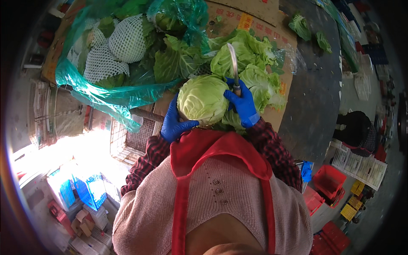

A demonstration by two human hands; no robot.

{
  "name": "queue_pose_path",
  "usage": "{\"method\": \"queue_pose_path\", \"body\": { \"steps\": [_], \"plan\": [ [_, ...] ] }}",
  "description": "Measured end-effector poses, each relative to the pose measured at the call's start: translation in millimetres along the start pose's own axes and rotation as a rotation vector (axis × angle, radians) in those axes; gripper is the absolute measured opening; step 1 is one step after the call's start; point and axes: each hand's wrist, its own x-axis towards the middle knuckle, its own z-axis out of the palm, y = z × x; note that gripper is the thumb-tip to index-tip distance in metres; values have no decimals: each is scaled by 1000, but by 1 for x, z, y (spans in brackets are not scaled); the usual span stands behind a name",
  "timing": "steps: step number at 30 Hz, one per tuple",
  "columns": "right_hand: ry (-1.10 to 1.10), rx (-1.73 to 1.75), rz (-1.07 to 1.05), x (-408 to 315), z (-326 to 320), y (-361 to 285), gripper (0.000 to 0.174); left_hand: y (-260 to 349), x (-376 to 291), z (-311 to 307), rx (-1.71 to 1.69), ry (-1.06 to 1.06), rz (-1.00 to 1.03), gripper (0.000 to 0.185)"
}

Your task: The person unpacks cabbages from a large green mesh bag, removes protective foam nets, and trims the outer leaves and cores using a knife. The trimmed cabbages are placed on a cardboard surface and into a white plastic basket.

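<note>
A trimmed pale green cabbage (pixel 203 99) is held between my two hands, close in front of the red apron. My left hand (pixel 176 122), in a blue glove, cups its left and lower side. My right hand (pixel 241 101), gloved the same way, presses fingers against its right side. That hand also grips a knife (pixel 234 60) with a dark handle, its curved blade pointing away from me. Loose outer cabbage leaves (pixel 242 52) lie beyond and to the right of the cabbage. The underside of the cabbage is hidden.
At the left, a green plastic bag (pixel 105 95) contains cabbages in white foam nets (pixel 127 40). Flattened cardboard (pixel 269 19) covers part of the dark tabletop (pixel 307 105). Two leaf pieces (pixel 299 27) lie at the far right. A plastic crate (pixel 135 135) stands below the left edge.
</note>
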Motion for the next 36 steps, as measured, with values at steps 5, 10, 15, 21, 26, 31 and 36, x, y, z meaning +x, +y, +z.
{"method": "queue_pose_path", "body": {
  "steps": [5, 10, 15, 21, 26, 31, 36],
  "plan": [
    [42, -19, 75, -13, -11, 8, 32, 34, 23, 13, 1036, 69, 203, 113],
    [186, -832, -383, -45, -28, -13, 27, 35, 49, 35, 1195, 16, 369, 117],
    [107, -1135, -560, -64, -29, -28, 15, 29, 59, 38, 982, 66, 317, 111],
    [76, -1185, -595, -51, -25, -36, 9, 29, 62, 41, 1060, 39, 318, 109],
    [88, -1285, -595, -41, -37, -32, 10, 23, 66, 49, 1068, 23, 285, 113],
    [288, -1254, -598, -40, -53, -11, 10, 22, 67, 51, 1112, 19, 323, 111],
    [511, -120, -40, -29, -51, -32, 16, 31, 61, 49, 1076, 32, 238, 110]
  ]
}}
